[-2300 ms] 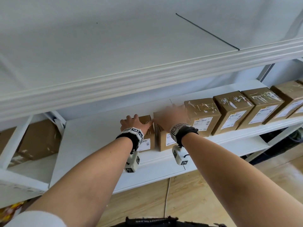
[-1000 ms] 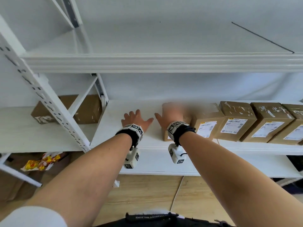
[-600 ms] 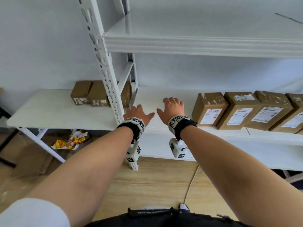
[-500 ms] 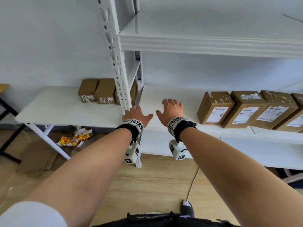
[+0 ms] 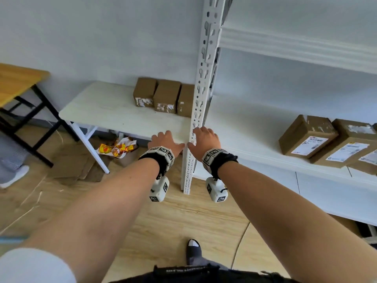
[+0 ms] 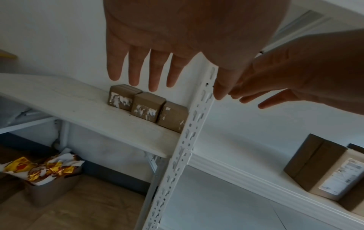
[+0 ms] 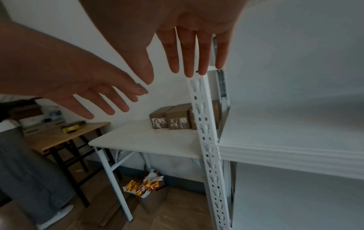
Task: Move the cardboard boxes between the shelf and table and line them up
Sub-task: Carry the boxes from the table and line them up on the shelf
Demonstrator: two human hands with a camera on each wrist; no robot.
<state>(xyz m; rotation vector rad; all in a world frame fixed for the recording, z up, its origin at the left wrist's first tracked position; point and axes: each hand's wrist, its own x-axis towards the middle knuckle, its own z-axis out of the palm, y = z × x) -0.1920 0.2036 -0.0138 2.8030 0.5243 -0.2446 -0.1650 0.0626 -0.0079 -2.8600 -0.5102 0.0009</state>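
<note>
Three brown cardboard boxes (image 5: 163,97) stand side by side at the back of the white table (image 5: 106,111), the rightmost against the shelf post. They show again in the wrist views (image 6: 147,107) (image 7: 173,119). More labelled boxes (image 5: 306,135) sit in a row on the white shelf (image 5: 244,127) at the right. My left hand (image 5: 165,139) hovers over the table's front right corner, fingers straight and empty. My right hand (image 5: 204,137) is beside it in front of the post, also flat and empty. Both hands are well short of the three boxes.
A white slotted upright post (image 5: 201,88) stands between table and shelf, right between my hands. A wooden table with black legs (image 5: 14,82) is at far left. Under the white table sits a bin of yellow-red wrappers (image 5: 118,149), with flattened cardboard (image 5: 69,168) on the floor.
Both hands have left the box at the left end of the shelf row and moved left to the shelf post. The view swung left, bringing the table and its three boxes into sight.
</note>
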